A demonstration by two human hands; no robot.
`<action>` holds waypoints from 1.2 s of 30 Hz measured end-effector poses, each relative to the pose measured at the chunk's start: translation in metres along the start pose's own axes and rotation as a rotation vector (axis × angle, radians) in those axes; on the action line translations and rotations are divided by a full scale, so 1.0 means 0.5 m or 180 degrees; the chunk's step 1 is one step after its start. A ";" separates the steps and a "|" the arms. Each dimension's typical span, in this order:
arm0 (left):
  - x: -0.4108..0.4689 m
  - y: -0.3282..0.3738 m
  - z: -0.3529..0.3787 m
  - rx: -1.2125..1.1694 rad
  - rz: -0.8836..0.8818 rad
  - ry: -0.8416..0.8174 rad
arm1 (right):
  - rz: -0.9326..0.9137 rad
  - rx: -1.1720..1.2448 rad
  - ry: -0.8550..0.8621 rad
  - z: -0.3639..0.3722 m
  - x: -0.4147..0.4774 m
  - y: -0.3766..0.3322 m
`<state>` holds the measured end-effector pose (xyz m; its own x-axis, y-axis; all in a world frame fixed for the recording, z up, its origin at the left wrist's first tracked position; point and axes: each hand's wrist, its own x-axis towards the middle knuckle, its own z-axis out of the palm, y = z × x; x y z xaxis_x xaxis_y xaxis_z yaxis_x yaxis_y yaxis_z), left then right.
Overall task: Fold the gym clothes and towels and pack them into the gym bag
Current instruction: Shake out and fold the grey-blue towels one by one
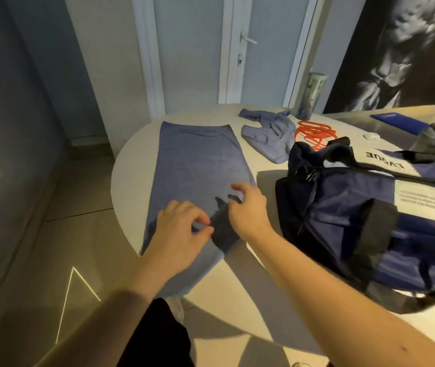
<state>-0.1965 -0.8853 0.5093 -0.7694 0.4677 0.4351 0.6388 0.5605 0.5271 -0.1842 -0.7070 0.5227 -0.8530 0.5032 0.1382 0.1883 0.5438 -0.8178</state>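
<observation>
Round white table (144, 144). Long blue-grey knit garment (200, 165) spread flat on left half, near end draped over rim. Crumpled light-blue garment (269, 136) beyond centre. Orange elastic bands (313, 132) just beside it. Tall green-lidded tumbler (309, 96) upright at far edge. Navy fabric gym bag (343, 215) on right half. Small white disc (371, 136) behind bag

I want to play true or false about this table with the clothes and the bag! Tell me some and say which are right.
1. The flat blue garment lies spread on the white table. True.
2. The orange bands are inside the gym bag. False: they lie on the table behind it.
3. The left hand and right hand are over the flat blue garment's near end. True.
4. The other blue garment is neatly folded. False: it lies bunched up.
</observation>
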 end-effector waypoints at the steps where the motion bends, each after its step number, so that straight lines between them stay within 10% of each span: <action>1: -0.014 0.019 0.005 -0.0034 0.0036 -0.0024 | -0.0002 0.0053 0.0030 -0.014 -0.028 0.016; 12: -0.020 0.081 0.071 0.0718 -0.0499 -0.0591 | 0.0404 0.0220 -0.0272 -0.098 -0.096 0.080; 20: 0.050 -0.012 0.027 -0.0284 -0.1556 -0.0065 | 0.0476 0.0291 -0.0570 -0.074 -0.060 0.066; 36: -0.013 -0.032 -0.031 -0.0123 -0.1165 -0.0153 | -0.0804 -0.0750 -0.0588 0.059 -0.039 0.065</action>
<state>-0.2016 -0.9080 0.5096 -0.9453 0.2730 0.1783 0.3199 0.6708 0.6691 -0.1758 -0.7189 0.4770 -0.9560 0.2159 0.1984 0.0492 0.7852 -0.6173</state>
